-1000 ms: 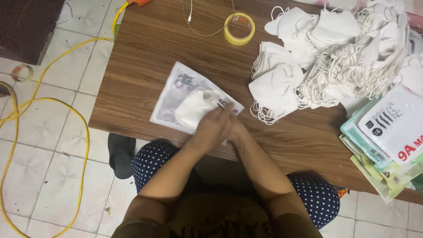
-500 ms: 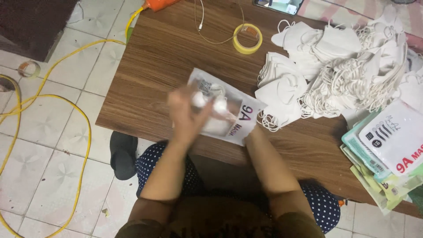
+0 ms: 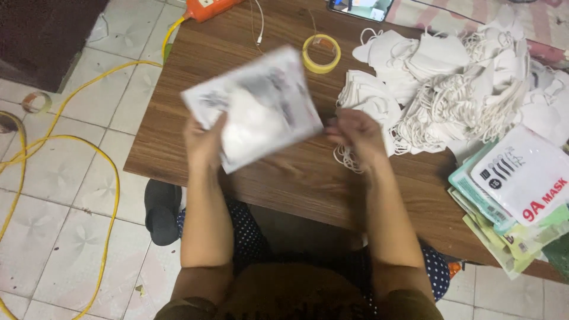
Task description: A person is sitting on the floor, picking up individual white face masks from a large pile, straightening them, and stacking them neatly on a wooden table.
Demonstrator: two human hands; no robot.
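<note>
Packet (image 3: 255,106) lifted off table (image 3: 284,172), left hand (image 3: 204,142) pinching it; right hand (image 3: 355,133) loosely curled, beside.

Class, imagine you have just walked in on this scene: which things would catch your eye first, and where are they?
First, the blurred white packet lifted above the wooden table in the left hand. Next, the big heap of white masks with tangled loops at the table's right, which the right hand reaches toward. A yellow cable snakes across the tiled floor, left.

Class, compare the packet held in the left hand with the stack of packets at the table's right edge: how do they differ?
The held packet is a single one, lifted above the table and tilted; the stack of packets lies flat, several deep. The held packet looks white and grey, motion-blurred; the stack shows green edges. Both are flat printed pouches.
</note>
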